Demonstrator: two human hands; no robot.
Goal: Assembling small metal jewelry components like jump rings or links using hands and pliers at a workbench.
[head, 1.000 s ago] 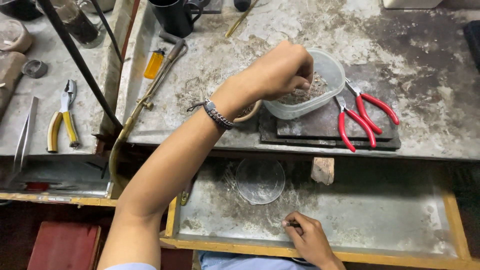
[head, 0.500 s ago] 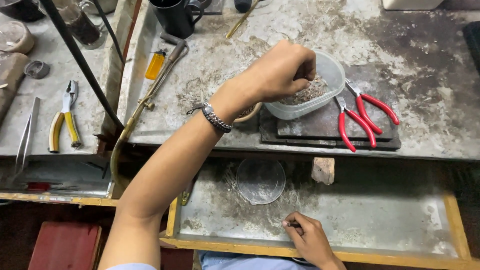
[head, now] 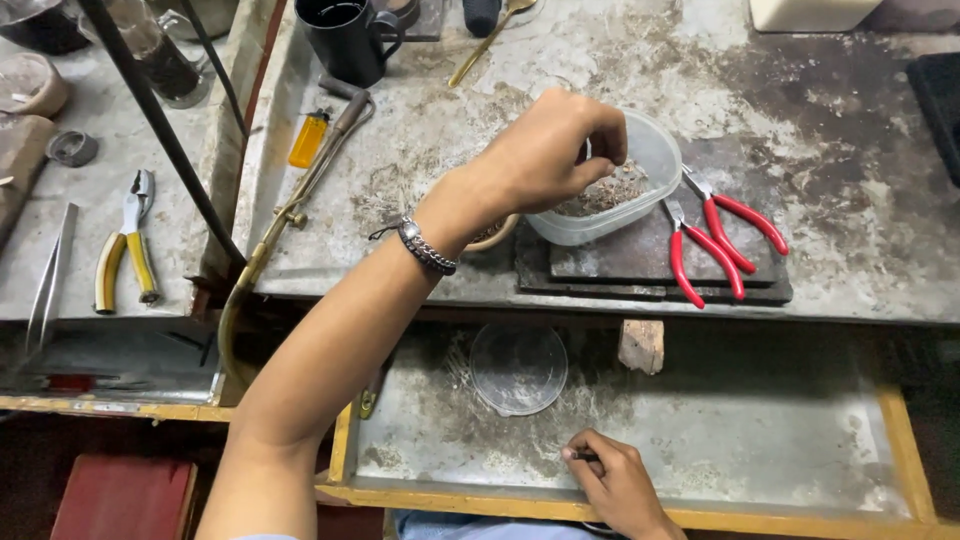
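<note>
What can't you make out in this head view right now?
- Left hand fingertips in the clear tub: knuckles hide any pinch.
- Tub's greyish bits: too small to identify.
- Right hand: thin dark tool, mostly covered by fingers.
- Black mug: top cut off by frame edge.

Bare forearms, dark braided wristband [head: 427,246] on left wrist, perhaps metal-linked

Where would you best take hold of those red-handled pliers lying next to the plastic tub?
Probably by the two red handles, coming from above on the right. The red-handled pliers lie flat on the dark slab with their metal tips tucked against the plastic tub, where the left hand is busy; the handles splay toward open bench.
</note>
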